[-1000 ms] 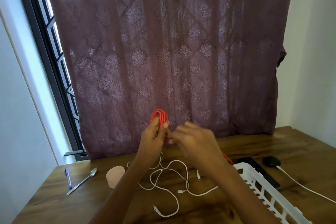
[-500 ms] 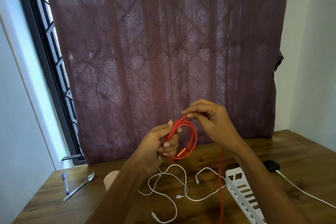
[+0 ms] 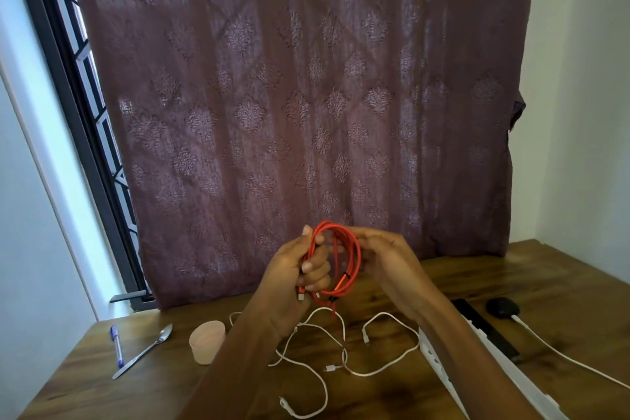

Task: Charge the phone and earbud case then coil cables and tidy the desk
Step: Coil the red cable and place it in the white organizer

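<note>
**Red cable coil held between both hands**

Your left hand [image 3: 293,269] is clenched round the left side of the red cable [image 3: 356,259], whose loops stand upright above the desk [image 3: 562,283]. Your right hand [image 3: 388,262] curls its fingers over the coil's upper right arc. One strand drops from the coil's bottom. Directly beneath both grips lie loose white cables [image 3: 320,382]. Right of the right-hand grip, well apart, rest the phone [image 3: 484,327] and the earbud case [image 3: 503,307].

Two slender forearms, bare right down to the wrists, end in the left hand [image 3: 289,273] and the right hand [image 3: 392,261]; short trimmed fingernails show.
</note>
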The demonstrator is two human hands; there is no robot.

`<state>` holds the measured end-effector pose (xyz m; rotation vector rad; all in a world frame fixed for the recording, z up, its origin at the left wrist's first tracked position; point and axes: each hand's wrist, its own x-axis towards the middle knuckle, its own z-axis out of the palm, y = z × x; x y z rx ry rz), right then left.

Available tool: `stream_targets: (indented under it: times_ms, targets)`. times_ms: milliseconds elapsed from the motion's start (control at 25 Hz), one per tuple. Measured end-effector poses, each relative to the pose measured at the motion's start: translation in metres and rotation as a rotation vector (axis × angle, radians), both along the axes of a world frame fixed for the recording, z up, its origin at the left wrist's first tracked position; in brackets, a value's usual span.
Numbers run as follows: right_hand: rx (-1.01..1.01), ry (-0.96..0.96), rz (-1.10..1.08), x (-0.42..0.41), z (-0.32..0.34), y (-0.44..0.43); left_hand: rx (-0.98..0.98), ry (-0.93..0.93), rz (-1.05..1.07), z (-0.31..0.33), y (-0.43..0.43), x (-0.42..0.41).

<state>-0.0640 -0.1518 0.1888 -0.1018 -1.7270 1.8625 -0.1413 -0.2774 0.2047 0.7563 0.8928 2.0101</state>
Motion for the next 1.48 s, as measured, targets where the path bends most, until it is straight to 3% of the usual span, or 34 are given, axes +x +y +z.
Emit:
stream_targets:
  times_ms: [240, 760, 880, 1040, 1120, 1280, 1480]
  targets:
    - [0.094, -0.045, -0.115, -0.002, -0.004, -0.012, -0.031, 0.023, 0.158, -0.013, 0.003, -0.008]
    - [-0.357, 0.197, 0.173, -0.001, -0.002, -0.016, -0.091, 0.070, 0.360, -0.034, 0.001, -0.007]
    - [-0.264, 0.199, 0.129, -0.001, -0.006, -0.018, -0.058, 0.011, 0.387, -0.032, 0.001, -0.005]
    - [0.187, 0.119, -0.410, -0.002, -0.009, -0.025, -0.009, -0.008, 0.460, -0.029, 0.003, -0.005]
    - [0.273, 0.141, -0.523, -0.001, -0.014, -0.030, 0.001, 0.007, 0.504, -0.028, 0.004, -0.004]
    - [0.214, 0.082, -0.425, -0.001, -0.022, -0.048, 0.026, 0.015, 0.540, -0.025, 0.005, -0.005]
    - [0.176, -0.126, -0.234, 0.007, -0.015, -0.051, -0.050, 0.095, 0.583, -0.032, -0.001, -0.005]
